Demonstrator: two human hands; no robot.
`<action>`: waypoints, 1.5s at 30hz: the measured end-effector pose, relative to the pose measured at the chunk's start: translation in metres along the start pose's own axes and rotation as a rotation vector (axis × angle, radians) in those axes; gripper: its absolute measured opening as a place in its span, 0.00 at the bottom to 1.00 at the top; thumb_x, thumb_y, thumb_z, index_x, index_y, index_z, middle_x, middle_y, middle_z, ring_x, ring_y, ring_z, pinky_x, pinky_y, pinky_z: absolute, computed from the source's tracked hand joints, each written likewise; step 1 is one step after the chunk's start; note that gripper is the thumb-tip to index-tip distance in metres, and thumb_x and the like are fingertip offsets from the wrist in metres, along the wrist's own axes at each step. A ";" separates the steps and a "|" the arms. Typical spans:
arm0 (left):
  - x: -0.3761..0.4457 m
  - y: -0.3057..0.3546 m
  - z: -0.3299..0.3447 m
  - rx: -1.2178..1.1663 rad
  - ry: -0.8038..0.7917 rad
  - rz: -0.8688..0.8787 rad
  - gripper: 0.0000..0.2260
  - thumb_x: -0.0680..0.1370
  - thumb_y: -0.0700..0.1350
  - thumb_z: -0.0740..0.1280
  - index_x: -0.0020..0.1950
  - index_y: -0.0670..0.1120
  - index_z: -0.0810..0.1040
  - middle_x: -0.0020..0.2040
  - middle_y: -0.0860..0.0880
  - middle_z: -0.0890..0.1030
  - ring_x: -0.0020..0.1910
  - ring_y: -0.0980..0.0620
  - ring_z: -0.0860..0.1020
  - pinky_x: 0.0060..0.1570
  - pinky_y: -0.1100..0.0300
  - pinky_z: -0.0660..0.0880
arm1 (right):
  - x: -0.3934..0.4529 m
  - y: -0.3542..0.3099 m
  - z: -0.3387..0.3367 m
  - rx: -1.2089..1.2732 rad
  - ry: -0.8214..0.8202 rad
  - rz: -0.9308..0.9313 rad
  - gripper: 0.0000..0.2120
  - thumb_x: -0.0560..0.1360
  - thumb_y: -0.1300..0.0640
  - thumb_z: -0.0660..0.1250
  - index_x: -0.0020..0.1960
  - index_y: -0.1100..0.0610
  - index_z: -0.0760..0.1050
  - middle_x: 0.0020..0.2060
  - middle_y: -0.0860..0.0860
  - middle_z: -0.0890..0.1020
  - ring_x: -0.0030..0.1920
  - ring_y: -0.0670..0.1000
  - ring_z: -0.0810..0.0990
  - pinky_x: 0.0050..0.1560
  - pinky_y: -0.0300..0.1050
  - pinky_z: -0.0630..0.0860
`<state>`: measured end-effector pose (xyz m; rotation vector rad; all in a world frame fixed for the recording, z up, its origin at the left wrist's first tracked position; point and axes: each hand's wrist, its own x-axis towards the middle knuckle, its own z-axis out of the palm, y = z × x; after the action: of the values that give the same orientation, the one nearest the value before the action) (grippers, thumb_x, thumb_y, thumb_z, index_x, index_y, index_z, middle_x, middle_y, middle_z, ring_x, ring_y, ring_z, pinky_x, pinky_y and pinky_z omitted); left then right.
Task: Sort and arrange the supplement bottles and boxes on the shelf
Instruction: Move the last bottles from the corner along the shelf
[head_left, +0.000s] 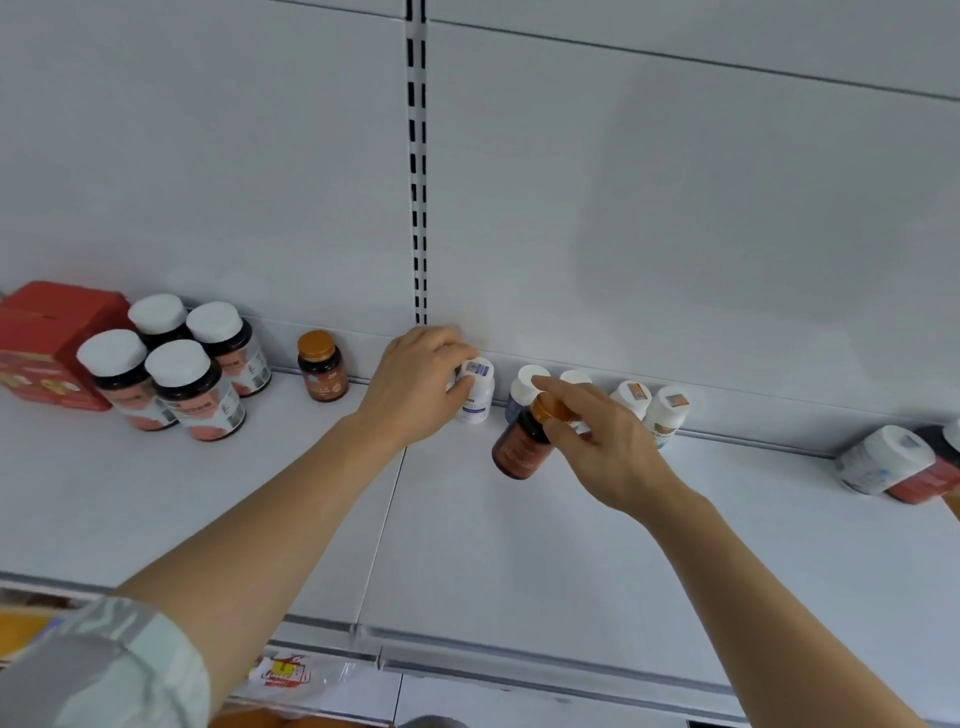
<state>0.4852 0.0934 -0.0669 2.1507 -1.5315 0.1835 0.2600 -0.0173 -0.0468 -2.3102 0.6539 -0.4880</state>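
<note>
The right hand (597, 441) holds a small brown bottle (522, 439) by its gold cap, fingers pinched round the top. The bottle is tilted, and whether it touches the white shelf (467, 545) cannot be told. It sits near the middle of the view.

At about 10 o'clock from it, the left hand (415, 384) is curled round a white bottle (478, 395) that stands at the back of the shelf. Just behind the brown bottle, at 12 to 2 o'clock, a row of white-capped bottles (649, 410) lines the back wall.

Far off at 9 o'clock stands one more brown bottle with a gold cap (321, 366). Past it are four dark bottles with white caps (176, 374), close together, and a red box (47, 343) beside them.

At 3 o'clock, well apart, a white bottle lying on its side (878, 460) touches a red one (930, 478).
</note>
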 end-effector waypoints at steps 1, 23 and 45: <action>-0.003 0.000 -0.004 -0.013 0.003 -0.008 0.13 0.76 0.48 0.69 0.60 0.49 0.80 0.56 0.51 0.78 0.58 0.47 0.74 0.58 0.49 0.72 | 0.003 -0.003 0.001 0.008 -0.012 -0.017 0.18 0.79 0.56 0.64 0.68 0.44 0.74 0.50 0.45 0.77 0.48 0.46 0.75 0.51 0.40 0.72; -0.046 -0.107 -0.104 0.006 0.070 -0.119 0.13 0.77 0.47 0.68 0.60 0.46 0.81 0.56 0.48 0.81 0.56 0.45 0.78 0.56 0.50 0.75 | 0.091 -0.106 0.092 -0.148 -0.010 -0.134 0.15 0.72 0.49 0.74 0.58 0.48 0.81 0.49 0.45 0.78 0.45 0.48 0.78 0.47 0.43 0.77; -0.041 -0.174 -0.115 -0.012 -0.100 0.090 0.17 0.77 0.50 0.67 0.65 0.47 0.77 0.60 0.50 0.77 0.61 0.46 0.74 0.60 0.50 0.71 | 0.118 -0.120 0.179 -0.470 0.165 -0.187 0.07 0.70 0.65 0.73 0.48 0.59 0.83 0.46 0.56 0.82 0.37 0.60 0.81 0.31 0.44 0.73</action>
<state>0.6495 0.2252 -0.0364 2.1119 -1.6825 0.0987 0.4827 0.0831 -0.0694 -2.8133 0.6914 -0.6749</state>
